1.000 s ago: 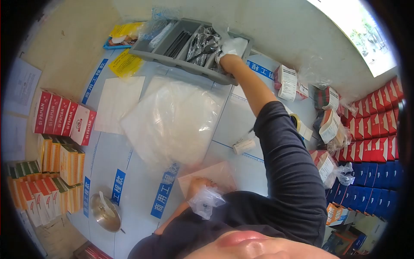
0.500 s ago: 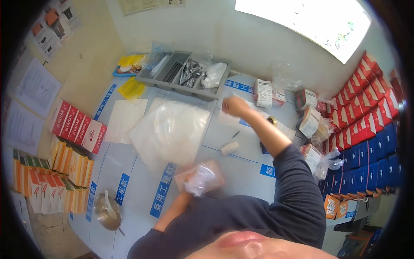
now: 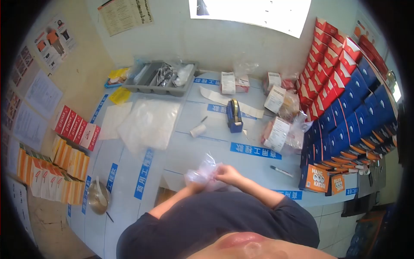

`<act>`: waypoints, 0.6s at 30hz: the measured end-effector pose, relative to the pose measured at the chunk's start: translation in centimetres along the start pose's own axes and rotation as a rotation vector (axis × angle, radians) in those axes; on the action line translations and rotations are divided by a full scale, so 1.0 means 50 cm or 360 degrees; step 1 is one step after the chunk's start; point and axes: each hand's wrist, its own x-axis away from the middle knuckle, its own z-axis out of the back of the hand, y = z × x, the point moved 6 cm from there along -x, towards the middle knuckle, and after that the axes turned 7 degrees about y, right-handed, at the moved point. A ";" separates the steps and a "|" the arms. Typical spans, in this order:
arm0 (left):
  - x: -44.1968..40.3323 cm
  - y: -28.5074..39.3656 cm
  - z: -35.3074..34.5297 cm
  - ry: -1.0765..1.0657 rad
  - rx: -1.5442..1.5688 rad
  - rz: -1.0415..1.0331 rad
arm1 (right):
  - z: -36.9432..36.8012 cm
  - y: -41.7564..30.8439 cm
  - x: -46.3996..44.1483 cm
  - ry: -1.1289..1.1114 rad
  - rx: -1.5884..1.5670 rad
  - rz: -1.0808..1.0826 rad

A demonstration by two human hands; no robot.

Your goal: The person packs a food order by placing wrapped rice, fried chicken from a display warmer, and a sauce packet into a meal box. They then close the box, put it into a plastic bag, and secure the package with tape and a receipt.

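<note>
Nearest you was one crumpled, translucent plastic bag [image 3: 200, 176], gathered, not set down, its handling seemingly midway: your left hand [image 3: 196, 187] met its lower edge, fingers hidden, hold untellable; your right hand [image 3: 229, 174] pinched its right side; beyond lay flat, translucent plastic sheets [image 3: 153, 121], then a grey, compartmented plastic tray [image 3: 159, 90].

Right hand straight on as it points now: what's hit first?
Likely the clear plastic bag in the left hand; the right hand looks right at its edge, though depth is unclear.

A pale wall [image 3: 172, 39] holds a glaring window [image 3: 254, 14], and the floor [image 3: 330, 222] appears tiled.
</note>
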 end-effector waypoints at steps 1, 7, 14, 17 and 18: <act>0.003 0.005 -0.019 -0.0003 -0.0012 0.0000 | 0.013 -0.014 0.019 -0.0044 -0.0033 -0.0096; 0.031 0.052 -0.110 -0.0157 0.0046 -0.0098 | 0.098 -0.060 0.091 0.0178 0.0447 0.1041; 0.046 0.136 -0.186 -0.0566 -0.0344 -0.0056 | 0.182 -0.060 0.176 -0.0220 0.1230 0.0729; 0.039 0.134 -0.178 -0.0452 -0.0362 -0.0128 | 0.267 -0.029 0.163 0.0166 0.1519 0.0482; 0.037 0.126 -0.171 -0.0265 -0.0477 -0.0068 | 0.306 -0.019 0.160 0.0455 0.1357 0.0426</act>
